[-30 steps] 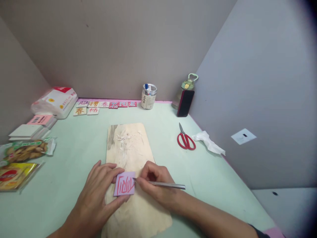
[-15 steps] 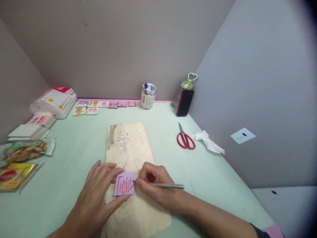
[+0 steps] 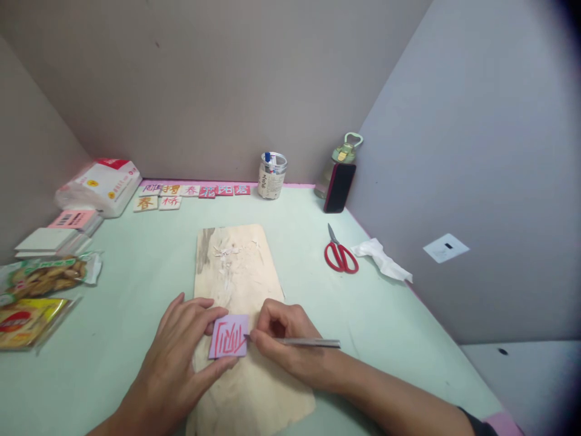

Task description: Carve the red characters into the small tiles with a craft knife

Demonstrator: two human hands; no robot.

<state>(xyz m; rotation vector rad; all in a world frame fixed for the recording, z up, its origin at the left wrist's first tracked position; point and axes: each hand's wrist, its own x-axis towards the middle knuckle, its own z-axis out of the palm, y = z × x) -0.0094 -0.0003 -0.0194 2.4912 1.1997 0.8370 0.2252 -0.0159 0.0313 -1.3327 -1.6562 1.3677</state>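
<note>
A small purple square block (image 3: 230,336) with red character strokes lies on the worn wooden board (image 3: 254,266). Fingers and thumb of my left hand (image 3: 181,345) grip the block at its upper left and lower edges. Closed in a pen-like hold, my right hand (image 3: 290,339) has a slim silver craft knife (image 3: 313,343), whose dark tip meets the block near its right edge. Pale shavings (image 3: 227,251) are scattered over the upper part of the board. My fingers partly cover the block's left and bottom edges.
Red-handled scissors (image 3: 340,254) and a crumpled tissue (image 3: 384,259) lie right. A phone (image 3: 340,189) leans on a green bottle (image 3: 324,181). At the back stand a can of pens (image 3: 271,178) and several lettered squares (image 3: 170,203). Tissue packs (image 3: 100,188) and snack bags (image 3: 49,277) line the left.
The knife and my right hand have shifted very slightly to the right along the block. My left hand keeps its grip.
</note>
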